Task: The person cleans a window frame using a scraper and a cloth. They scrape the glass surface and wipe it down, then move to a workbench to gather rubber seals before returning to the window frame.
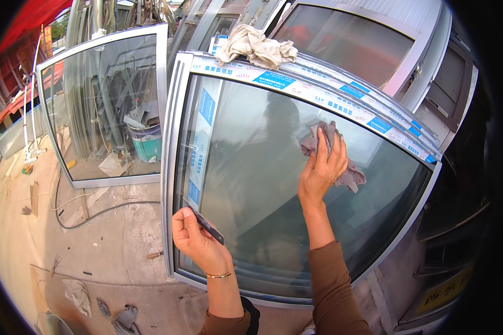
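A large framed glass window panel point(251, 195) leans before me, its aluminium frame partly covered in blue-and-white protective film point(279, 81). My right hand point(323, 173) presses a crumpled greyish-pink rag point(351, 177) against the upper right part of the glass. Low by the left side of the frame, my left hand point(198, 239) is closed around a dark, flat, narrow tool point(209, 229); its exact kind is unclear. On top of the frame lies a bunched whitish cloth point(255, 47). The pane reflects a dark silhouette.
Another glazed frame point(163, 100) stands at the left, with a teal bucket point(146, 146) visible through it. A black cable point(114, 207) crosses the concrete floor. Rags point(78, 296) and a wooden-handled tool point(154, 254) lie there. More framed panels point(346, 36) lean behind.
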Motion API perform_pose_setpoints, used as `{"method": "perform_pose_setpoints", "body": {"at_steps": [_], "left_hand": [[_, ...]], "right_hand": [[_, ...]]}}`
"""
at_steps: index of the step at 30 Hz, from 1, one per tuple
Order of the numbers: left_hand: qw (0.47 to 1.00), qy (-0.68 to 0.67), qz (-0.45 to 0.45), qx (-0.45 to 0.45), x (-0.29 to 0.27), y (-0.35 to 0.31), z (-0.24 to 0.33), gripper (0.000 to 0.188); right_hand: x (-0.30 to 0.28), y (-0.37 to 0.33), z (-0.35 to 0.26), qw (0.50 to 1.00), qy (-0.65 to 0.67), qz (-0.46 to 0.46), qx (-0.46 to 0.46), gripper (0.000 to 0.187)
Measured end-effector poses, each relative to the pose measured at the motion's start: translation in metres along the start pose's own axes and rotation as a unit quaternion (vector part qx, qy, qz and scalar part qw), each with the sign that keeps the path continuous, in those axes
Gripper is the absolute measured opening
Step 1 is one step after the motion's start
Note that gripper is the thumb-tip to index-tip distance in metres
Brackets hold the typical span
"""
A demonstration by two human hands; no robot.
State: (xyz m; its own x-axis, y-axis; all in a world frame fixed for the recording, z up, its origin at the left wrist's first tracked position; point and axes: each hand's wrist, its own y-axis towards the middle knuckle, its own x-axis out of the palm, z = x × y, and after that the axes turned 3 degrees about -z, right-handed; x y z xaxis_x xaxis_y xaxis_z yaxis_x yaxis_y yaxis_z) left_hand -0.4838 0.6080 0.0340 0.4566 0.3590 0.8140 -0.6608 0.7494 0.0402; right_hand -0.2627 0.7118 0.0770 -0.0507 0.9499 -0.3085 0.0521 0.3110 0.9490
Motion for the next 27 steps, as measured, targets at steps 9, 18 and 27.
{"method": "perform_pose_setpoints", "body": {"at_steps": [9, 18, 27], "left_hand": [[0.997, -0.056, 0.041, 0.032, 0.000, -0.016, 0.035, 0.025], [0.999, -0.050, 0.010, -0.013, 0.021, -0.058, 0.010, 0.017], [0.986, -0.002, -0.144, -0.083, 0.027, -0.073, -0.036, 0.018]], "right_hand": [[0.080, 0.034, -0.144, 0.981, 0.116, -0.031, -0.153, 0.048], [0.056, -0.058, -0.150, 0.877, 0.237, -0.205, -0.364, 0.034], [-0.073, -0.047, 0.130, 0.952, -0.052, -0.191, -0.232, 0.047]]}}
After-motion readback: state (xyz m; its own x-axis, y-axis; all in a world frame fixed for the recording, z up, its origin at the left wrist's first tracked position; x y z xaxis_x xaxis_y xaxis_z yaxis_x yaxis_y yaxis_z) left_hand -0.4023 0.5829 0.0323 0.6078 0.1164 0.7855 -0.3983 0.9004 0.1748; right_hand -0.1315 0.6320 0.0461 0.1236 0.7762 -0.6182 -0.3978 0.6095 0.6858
